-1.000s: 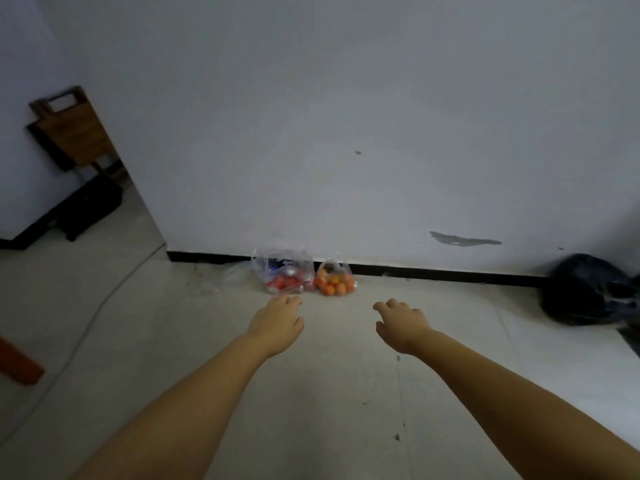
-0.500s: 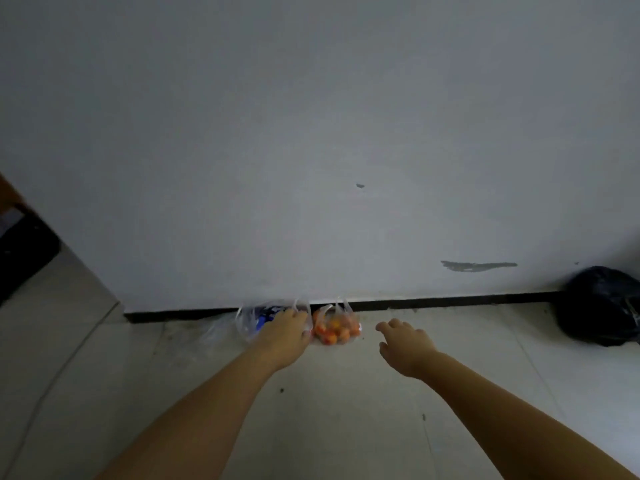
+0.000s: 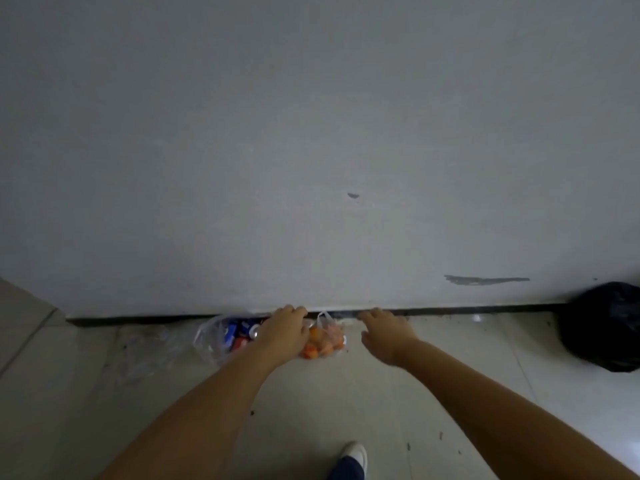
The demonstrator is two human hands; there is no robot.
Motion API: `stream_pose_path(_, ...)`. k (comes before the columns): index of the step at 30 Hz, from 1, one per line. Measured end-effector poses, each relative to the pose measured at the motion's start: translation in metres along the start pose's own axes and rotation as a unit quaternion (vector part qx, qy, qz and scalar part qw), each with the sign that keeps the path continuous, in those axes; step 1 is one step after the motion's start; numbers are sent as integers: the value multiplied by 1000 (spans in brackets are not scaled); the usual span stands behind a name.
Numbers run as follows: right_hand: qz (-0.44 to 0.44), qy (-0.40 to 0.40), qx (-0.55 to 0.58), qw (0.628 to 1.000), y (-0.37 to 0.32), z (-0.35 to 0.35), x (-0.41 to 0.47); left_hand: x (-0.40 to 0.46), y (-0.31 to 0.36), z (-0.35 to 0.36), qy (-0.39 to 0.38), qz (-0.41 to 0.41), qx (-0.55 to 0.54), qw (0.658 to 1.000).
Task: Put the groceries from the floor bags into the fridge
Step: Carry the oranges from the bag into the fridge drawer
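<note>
A grey-white wall (image 3: 311,133) fills most of the head view, with a dark scuff (image 3: 485,280) low on its right side and a black skirting strip (image 3: 485,309) along its base. Below it lies a pale tiled floor (image 3: 104,410). A black bag (image 3: 609,327) sits on the floor against the wall at the far right, well apart from both hands. Both bare forearms extend forward and downward from the bottom edge of the view toward the wall base, converging slightly. The left hand (image 3: 284,332) is palm down, knuckles up, with its fingers bent downward at the wall line; it lies over the gap between two clear plastic bags and covers part of each. Whether its fingers grip a bag handle cannot be told, as the fingertips are hidden. The right hand (image 3: 384,332) is palm down with its fingers loosely extended toward the skirting, holding nothing, just right of the fruit bag and not touching it. The bag of cans (image 3: 225,337), with blue and red items inside, rests on the floor against the skirting, left of the left hand. The bag of oranges (image 3: 327,341) rests just beside it, between the two hands, its handle loops upright. A white shoe (image 3: 355,452) shows at the bottom edge.
</note>
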State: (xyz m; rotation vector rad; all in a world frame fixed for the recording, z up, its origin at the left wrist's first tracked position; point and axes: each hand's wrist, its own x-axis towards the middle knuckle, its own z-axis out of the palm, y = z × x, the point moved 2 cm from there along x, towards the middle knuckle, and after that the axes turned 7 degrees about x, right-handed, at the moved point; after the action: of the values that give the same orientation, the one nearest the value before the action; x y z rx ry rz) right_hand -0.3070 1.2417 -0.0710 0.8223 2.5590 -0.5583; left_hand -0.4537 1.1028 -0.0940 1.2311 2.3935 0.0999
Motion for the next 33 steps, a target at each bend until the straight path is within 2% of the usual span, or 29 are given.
stream_pose_path(3,16,-15,16,1000,20,13,42,35,-9,23,-6,-14,-41,999)
stream_pose_path(5,29,-32,32,999,32,43,73,57,-18,58,-37,-3,-42,998)
stream_pose_path(8,30,-46,58,997,52,124,137,104,-43,145,-86,-1,-74,994)
stream_pose_path(12,22,-72,80,994,68,230,206,157,-74,250,-138,11,-60,989)
stream_pose_path(13,9,-61,86,994,72,257,229,175,-83,276,-123,23,-56,991)
stream_pose_path(16,-32,-5,102,994,80,314,299,237,-105,333,4,56,-46,997)
stream_pose_path(18,-44,48,105,992,88,340,344,275,-116,363,61,15,-45,997)
stream_pose_path(21,-51,118,46,991,101,367,409,341,-134,408,39,-46,-4,998)
stream_pose_path(23,-65,84,-39,994,112,388,443,385,-145,435,-2,-60,11,998)
stream_pose_path(26,-69,-15,-77,995,138,420,482,441,-167,472,-85,-100,27,991)
stream_pose_path(28,-57,-56,-85,993,154,434,488,464,-178,491,-109,-104,-23,988)
stream_pose_path(30,-32,-78,-49,995,171,440,479,471,-189,503,-122,-163,-148,968)
stream_pose_path(32,-3,-123,-36,992,188,444,461,468,-196,508,-108,-240,-316,912)
stream_pose_path(33,9,-141,-45,989,196,446,452,462,-195,507,-102,-260,-400,873)
